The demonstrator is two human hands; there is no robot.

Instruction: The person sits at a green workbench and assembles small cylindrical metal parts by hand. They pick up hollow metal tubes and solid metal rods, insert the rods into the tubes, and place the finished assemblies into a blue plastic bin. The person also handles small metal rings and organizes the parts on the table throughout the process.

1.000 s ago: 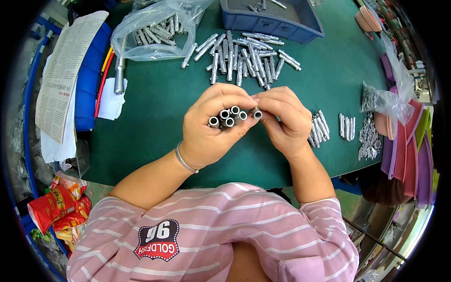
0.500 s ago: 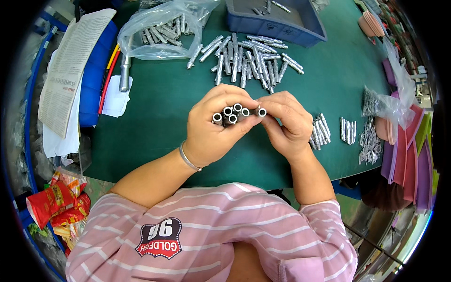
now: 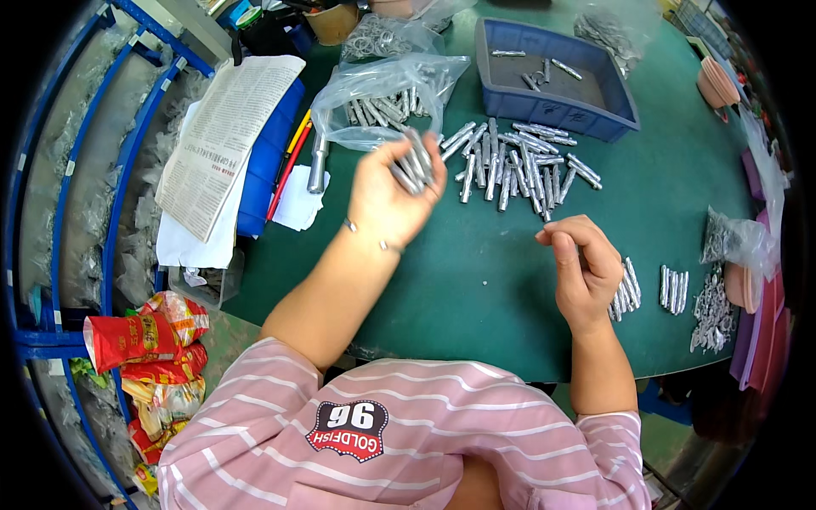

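Observation:
My left hand (image 3: 394, 191) is raised in front of the clear plastic bag, closed around several short silver metal tubes (image 3: 415, 166), slightly blurred. A silver bracelet (image 3: 368, 235) is on that wrist. To the right, my right hand (image 3: 585, 268) is closed with bent fingers at the near edge of a loose pile of metal tubes (image 3: 501, 166). Its fingertips are beside a tube end; whether they hold anything is hidden. Behind my left hand, the open plastic bag (image 3: 336, 119) contains more tubes.
A blue-grey bin (image 3: 557, 112) with a few tubes stands behind the pile. Small rows of tubes (image 3: 674, 289) and a heap of small metal parts (image 3: 712, 314) lie at right. Newspaper (image 3: 229, 127), a red pen (image 3: 289, 178) and a socket tool (image 3: 318, 166) are at left.
My hands have parted. The left has moved forward toward the bag with its bunch of tubes; the right has moved to the near edge of the pile. The whole view has shifted left.

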